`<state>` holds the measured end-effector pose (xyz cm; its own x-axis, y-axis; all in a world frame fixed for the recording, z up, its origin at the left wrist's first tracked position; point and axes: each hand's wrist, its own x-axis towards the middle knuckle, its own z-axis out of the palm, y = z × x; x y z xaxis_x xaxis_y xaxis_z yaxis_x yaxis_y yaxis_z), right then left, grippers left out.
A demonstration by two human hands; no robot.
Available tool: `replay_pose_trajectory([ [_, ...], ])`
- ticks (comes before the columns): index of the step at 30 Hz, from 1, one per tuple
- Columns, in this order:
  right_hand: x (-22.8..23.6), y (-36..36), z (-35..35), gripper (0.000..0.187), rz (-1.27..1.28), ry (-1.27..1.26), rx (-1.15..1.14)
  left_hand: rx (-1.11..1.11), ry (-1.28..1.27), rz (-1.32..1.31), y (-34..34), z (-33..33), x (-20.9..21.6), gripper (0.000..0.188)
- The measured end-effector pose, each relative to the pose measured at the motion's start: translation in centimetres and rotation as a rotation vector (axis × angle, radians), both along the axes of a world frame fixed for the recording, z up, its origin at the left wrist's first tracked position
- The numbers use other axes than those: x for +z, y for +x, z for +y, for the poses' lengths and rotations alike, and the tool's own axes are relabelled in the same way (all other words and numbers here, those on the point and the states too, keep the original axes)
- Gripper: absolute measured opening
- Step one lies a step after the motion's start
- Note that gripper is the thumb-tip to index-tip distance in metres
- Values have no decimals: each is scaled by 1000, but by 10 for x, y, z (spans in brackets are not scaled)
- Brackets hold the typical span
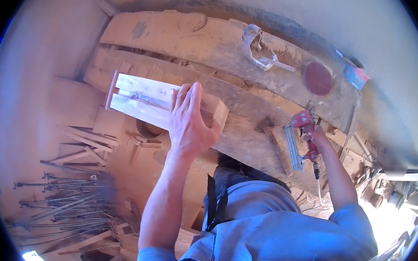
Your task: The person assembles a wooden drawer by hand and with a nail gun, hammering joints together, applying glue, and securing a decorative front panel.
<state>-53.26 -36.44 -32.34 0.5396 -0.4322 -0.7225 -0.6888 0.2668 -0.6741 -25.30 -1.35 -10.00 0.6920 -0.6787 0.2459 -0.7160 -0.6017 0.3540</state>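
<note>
My left hand (191, 119) grips a pale wooden frame (140, 111) near its near right end, fingers over the top and thumb spread along the side. The frame has two long parallel boards with a gap between them and lies across the workbench. In my right hand (320, 138) is a red nail gun (302, 119), its handle wrapped by my fingers. A silvery magazine (292, 149) runs along the gun, and an air hose (319, 186) hangs from its base. The gun is held over the near right side of the bench, apart from the frame.
Sawdust covers the long plank workbench (222, 37). On it are a whitish curved scrap (251, 40), a round reddish-brown disc (318, 78) and a blue-and-red box (355, 76). Several metal bar clamps (68, 196) and wood strips (86, 139) lie at the left; scraps clutter the lower right.
</note>
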Motion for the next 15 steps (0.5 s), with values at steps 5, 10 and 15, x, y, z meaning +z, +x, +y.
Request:
replay_pose_trajectory([
  [5,140,50,22,31,-222,66,109,16,-57,25,-1,-4,-2,87],
  [10,283,112,54,42,-329,84,322,30,-61,15,-1,-4,-7,87],
  [15,353,168,100,50,-320,39,678,54,-80,20,1,2,-6,86],
])
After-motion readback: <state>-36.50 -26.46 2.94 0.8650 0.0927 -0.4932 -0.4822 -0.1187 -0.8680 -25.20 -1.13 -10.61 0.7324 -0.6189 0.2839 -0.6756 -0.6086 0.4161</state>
